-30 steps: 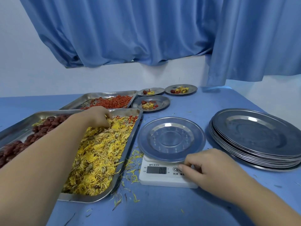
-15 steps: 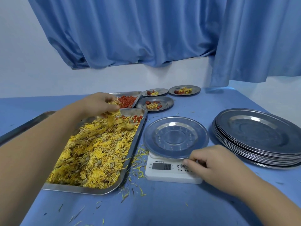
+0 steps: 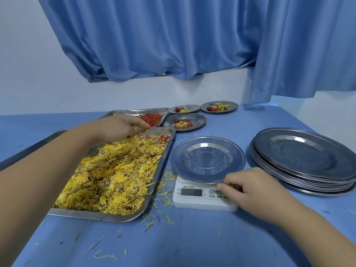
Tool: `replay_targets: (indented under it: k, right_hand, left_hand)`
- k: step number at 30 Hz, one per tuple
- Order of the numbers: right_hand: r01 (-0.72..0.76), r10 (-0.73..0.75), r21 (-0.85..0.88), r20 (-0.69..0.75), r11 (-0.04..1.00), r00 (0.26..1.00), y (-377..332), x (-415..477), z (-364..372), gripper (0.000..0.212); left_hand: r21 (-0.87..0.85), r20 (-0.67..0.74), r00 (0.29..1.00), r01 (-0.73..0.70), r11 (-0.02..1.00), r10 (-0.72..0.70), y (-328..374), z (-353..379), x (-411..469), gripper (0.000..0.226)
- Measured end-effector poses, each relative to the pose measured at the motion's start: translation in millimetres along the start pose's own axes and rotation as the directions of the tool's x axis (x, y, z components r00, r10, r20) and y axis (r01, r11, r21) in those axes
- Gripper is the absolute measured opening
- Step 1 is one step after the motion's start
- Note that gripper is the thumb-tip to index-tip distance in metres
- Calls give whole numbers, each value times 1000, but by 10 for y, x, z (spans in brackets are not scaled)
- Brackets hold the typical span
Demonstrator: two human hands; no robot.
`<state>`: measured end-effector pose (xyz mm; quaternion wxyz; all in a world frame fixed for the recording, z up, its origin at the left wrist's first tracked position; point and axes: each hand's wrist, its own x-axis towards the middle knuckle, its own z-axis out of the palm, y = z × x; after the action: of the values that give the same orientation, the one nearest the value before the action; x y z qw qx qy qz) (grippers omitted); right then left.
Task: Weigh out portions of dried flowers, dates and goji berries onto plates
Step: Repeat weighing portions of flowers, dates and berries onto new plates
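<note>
Up out of the heap since a second ago, my left grip [image 3: 119, 128] now hangs over the far end of the dried yellow flowers [image 3: 115, 176], fingers curled round a clutch of them while loose strands drop back onto the pile. The flowers fill the long rectangular steel tray [image 3: 96, 216] just left of the small white digital scale [image 3: 204, 206]. On the scale sits a round steel plate [image 3: 208, 160] with nothing in it, and the display reads zero. My right grip [image 3: 256, 193] has kept to the scale's near corner, fingers curled under and holding nothing I can see, one fingertip at the buttons below the plate's rim. Behind the flower tray, red goji berries [image 3: 152, 117] lie in a second steel tray. Beside it stand three small filled steel plates [image 3: 200, 122], each with flowers, berries and a dark date. Loose dates are hidden from me here. To my right, a tall stack of bare steel plates [image 3: 304, 157] waits on the blue tabletop [image 3: 192, 243], which is strewn with stray petals. I judge three portions done and a fourth only beginning: flowers still to go on the plate, then dates and berries, and by that stack many more plates after it.
</note>
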<state>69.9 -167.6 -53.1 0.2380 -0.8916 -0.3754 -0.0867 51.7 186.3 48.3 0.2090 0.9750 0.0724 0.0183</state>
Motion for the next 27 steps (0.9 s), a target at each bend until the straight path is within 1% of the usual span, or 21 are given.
replay_targets:
  k: [3, 5, 8, 14, 17, 18, 22, 24, 26, 27]
  right_hand:
    - [-9, 9, 7, 10, 1000, 1000, -3, -2, -1, 37]
    - [-8, 8, 7, 10, 1000, 1000, -4, -3, 1, 38]
    - [-11, 11, 8, 12, 1000, 1000, -2, -2, 6, 38]
    - [-18, 18, 10, 18, 1000, 1000, 5, 1, 7, 38]
    - [-23, 23, 11, 22, 1000, 1000, 7, 2, 7, 36]
    - [-24, 23, 7, 22, 1000, 999, 8, 2, 8, 36]
    - [-23, 23, 7, 25, 1000, 999, 12, 3, 14, 36]
    - [-26, 25, 16, 28, 1000, 999, 13, 1, 14, 35]
    - [-34, 33, 26, 33, 999, 999, 13, 0, 9, 34]
    - [-35, 34, 30, 33, 999, 999, 14, -1, 8, 34]
  left_hand:
    - [-72, -111, 993, -50, 996, 42, -25, 29, -25, 37]
    - [-80, -168, 984, -74, 994, 60, -33, 48, -38, 36]
    - [-71, -196, 980, -59, 996, 44, -49, 92, -34, 32]
    - [30, -114, 993, -34, 999, 38, -8, 219, -76, 25]
    - [242, -59, 997, -41, 970, 57, -9, 247, -71, 17]
    - [293, -41, 997, -52, 955, 67, -17, 247, -63, 18]
    - [384, 65, 996, -82, 920, 62, -35, 278, -35, 27]
    - [478, 133, 990, -101, 873, 42, -42, 330, -6, 34]
    - [543, 149, 988, -105, 833, 27, -42, 363, 8, 36]
    - [551, 142, 989, -104, 828, 30, -43, 362, 11, 32]
